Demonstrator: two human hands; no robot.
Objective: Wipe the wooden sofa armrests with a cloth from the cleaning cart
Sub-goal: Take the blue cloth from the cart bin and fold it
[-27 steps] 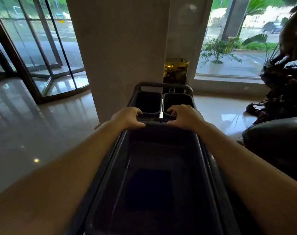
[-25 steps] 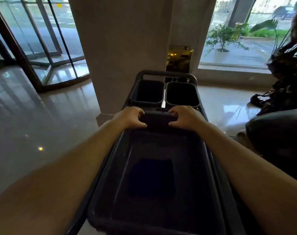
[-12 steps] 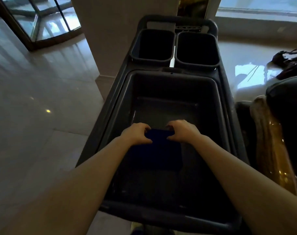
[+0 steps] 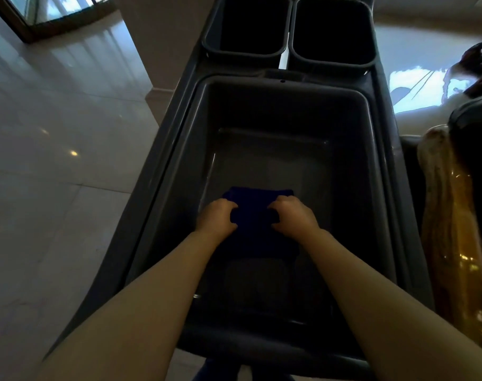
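— Cloth (image 4: 257,204) first: where does it lie?
— Low centre of frame, on the cart tub (image 4: 352,166) floor, long axis running up-frame.
— And the hands?
— Left hand (image 4: 216,220) and right hand (image 4: 292,215) flank it equally, fingers curled onto its side edges, apparently pinching.

- There is a single view, from the camera worn on the person's head, wide-angle with bent edges.
- It looks steeply down and forward into the grey tub (image 4: 352,166) of the cleaning cart (image 4: 162,171), close above it.
- Both forearms run in from the bottom corners, meeting low in the middle where the left hand (image 4: 216,217) and right hand (image 4: 293,215) lie.
- The top edge reaches two dark bins (image 4: 286,55); glossy floor (image 4: 55,166) fills the left side, and a wooden armrest (image 4: 451,229) the right edge.
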